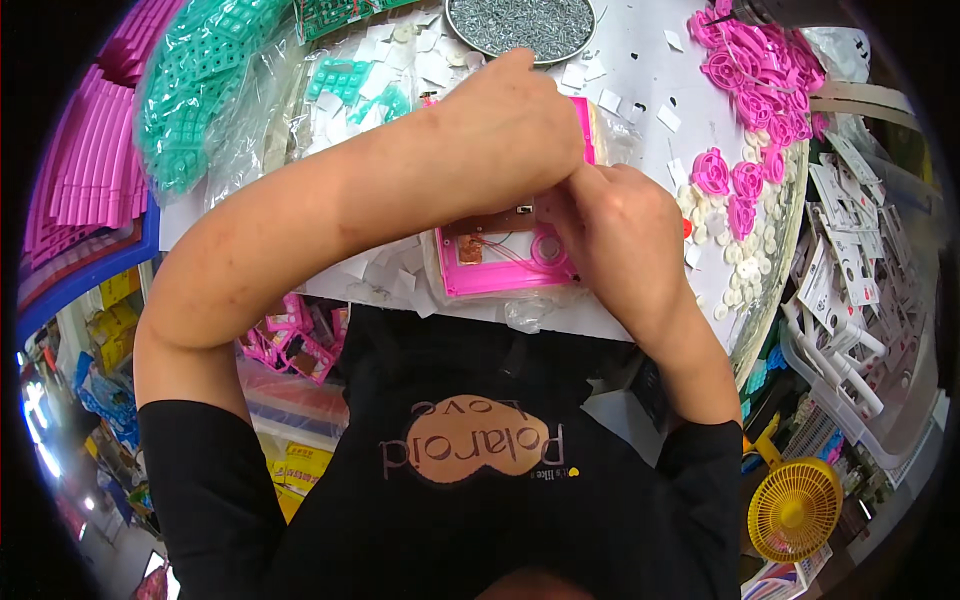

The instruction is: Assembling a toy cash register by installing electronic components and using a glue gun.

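Note:
In front of me on the white table lies an open pink plastic casing (478,283), with a brown circuit board (500,222), thin red wires and a round ring inside. My left hand (525,115) is curled over the far part of the casing, just below a round dish of small metal screws (522,25). Its fingertips are hidden, so what it holds cannot be made out. My right hand (625,225) is closed at the casing's right side, next to my left wrist. Its fingertips are hidden too. Clear plastic (530,315) lies under the casing.
Teal rubber keypads (205,90) in clear bags and stacked pink panels (95,160) stand left. White paper squares (435,65) are scattered behind the casing. Pink ring-shaped parts (745,70) and white buttons (745,265) lie right, beside a clear bin (850,410) and a yellow fan (795,510).

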Demonstrator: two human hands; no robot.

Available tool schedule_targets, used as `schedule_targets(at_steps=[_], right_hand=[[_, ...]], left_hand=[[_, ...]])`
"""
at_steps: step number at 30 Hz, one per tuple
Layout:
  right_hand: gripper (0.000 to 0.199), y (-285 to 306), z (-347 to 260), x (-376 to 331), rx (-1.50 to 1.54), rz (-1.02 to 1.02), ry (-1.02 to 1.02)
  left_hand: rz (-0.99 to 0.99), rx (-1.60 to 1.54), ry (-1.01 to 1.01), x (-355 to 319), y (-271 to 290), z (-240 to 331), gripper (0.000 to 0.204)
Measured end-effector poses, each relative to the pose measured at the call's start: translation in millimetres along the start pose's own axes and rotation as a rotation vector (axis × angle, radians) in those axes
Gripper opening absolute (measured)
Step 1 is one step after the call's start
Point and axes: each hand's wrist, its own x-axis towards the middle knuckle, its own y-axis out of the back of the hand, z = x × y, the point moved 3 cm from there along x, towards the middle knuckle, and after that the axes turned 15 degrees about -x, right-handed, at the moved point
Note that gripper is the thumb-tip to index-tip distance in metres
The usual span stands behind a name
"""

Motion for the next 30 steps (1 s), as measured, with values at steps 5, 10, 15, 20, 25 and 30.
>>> schedule_targets(at_steps=[5, 10, 15, 20, 25, 30], right_hand=[[0.010, 1, -2, 3, -0.026, 0.062, 0.031], [0.017, 4, 5, 3, 0.043, 0.118, 0.035], [0.018, -2, 11, 0, 0.123, 0.135, 0.047], [0.015, -4, 10, 1, 0.138, 0.115, 0.054], [0.008, -5, 6, -2, 0.075, 0.090, 0.079], [0.008, -1, 7, 6, -0.032, 0.085, 0.110]], left_hand=[[0.006, -0.024, 0.030, 3, -6, -10, 0.011], [-0.117, -0.160, 0.027, 13, 9, -15, 0.010], [-0.087, -0.205, 0.049, 9, 5, -21, 0.010], [-0.112, -0.176, 0.036, 13, 4, -12, 0.012], [-0.093, -0.171, 0.069, 4, 0, 0, 0.018], [0.023, -0.361, 0.232, -2, 1, -29, 0.017]])
